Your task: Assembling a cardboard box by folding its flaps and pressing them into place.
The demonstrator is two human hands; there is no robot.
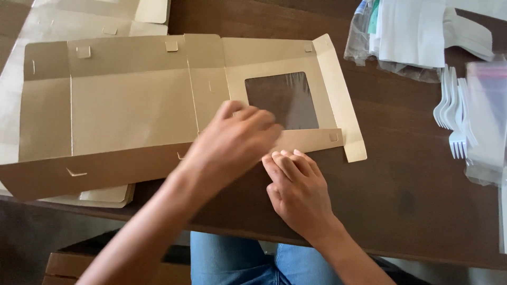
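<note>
A flat, unfolded tan cardboard box blank (132, 105) with a clear window panel (285, 100) lies on the dark wooden table (401, 174). My left hand (232, 142) rests on the blank just below and left of the window, fingers curled and pressing down on the near flap (311, 140). My right hand (296, 184) lies on the table by the front edge, its fingertips pushing against the same flap's lower edge. The long front flap (90, 174) at the left stands slightly raised.
More flat box blanks (90, 16) lie stacked under and behind the one in use. White plastic forks (454, 111) lie at the right beside clear plastic bags (486, 116). White napkins in a clear bag (412, 31) sit at the back right. My blue-jeaned legs (243, 261) show below the table edge.
</note>
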